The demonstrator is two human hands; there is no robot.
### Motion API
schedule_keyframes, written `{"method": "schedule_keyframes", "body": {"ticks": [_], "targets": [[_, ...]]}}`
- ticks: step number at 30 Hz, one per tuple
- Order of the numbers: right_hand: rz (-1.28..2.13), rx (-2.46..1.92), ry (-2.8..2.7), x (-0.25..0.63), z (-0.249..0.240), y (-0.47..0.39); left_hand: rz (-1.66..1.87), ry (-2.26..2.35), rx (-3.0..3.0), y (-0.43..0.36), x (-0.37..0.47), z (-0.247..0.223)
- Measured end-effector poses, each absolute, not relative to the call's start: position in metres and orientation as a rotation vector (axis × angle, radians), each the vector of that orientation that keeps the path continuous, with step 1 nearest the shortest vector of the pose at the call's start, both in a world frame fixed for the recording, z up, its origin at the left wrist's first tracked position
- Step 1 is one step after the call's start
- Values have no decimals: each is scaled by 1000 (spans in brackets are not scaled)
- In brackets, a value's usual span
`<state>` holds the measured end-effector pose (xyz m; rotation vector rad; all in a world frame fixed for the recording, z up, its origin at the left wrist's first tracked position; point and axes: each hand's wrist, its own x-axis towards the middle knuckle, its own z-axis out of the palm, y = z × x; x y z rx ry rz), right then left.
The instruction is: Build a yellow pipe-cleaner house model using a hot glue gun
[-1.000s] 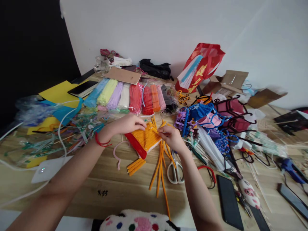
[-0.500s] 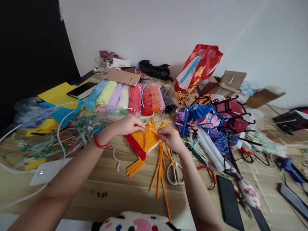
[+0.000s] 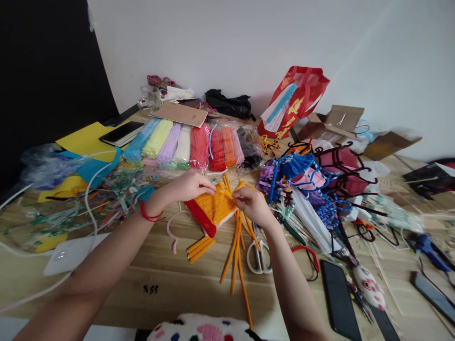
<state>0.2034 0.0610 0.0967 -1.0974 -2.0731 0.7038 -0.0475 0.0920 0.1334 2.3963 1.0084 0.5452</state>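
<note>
An orange fuzzy panel [image 3: 215,204] with a red edge on its left side, apparently made of pipe cleaners, lies between my hands. My left hand [image 3: 191,185], a red cord at its wrist, holds the top of the panel between thumb and fingers. At the panel's right corner, my right hand [image 3: 253,204] pinches an orange pipe cleaner; its tip is partly hidden by the fingers. Loose orange pipe cleaners [image 3: 235,258] fan out below the right hand. Short orange pieces [image 3: 201,249] lie in front of the panel, beside a curved pink pipe cleaner [image 3: 172,228]. White-handled scissors [image 3: 259,258] rest under my right wrist.
Bagged colourful pipe cleaners [image 3: 181,144] line the back. Blue and maroon pipe-cleaner pieces [image 3: 309,177] pile up at right, before a red bag [image 3: 296,102]. A black phone [image 3: 339,299] lies front right. A white cable [image 3: 91,208] and plastic scraps [image 3: 119,189] spread left.
Hardly anything differs. Both hands keep their hold on the orange panel and pipe cleaner in the same place; the whole view has shifted very slightly.
</note>
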Motion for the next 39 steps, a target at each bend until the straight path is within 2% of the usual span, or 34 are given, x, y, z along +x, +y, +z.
{"method": "schedule_keyframes", "body": {"ticks": [23, 31, 39], "targets": [[684, -1156, -2062, 201, 94, 61, 545, 1030, 2352, 90, -48, 130], [668, -1144, -2072, 201, 94, 61, 688, 899, 1966, 88, -38, 123], [592, -1121, -2122, 194, 105, 54, 613, 857, 2070, 90, -36, 125]]}}
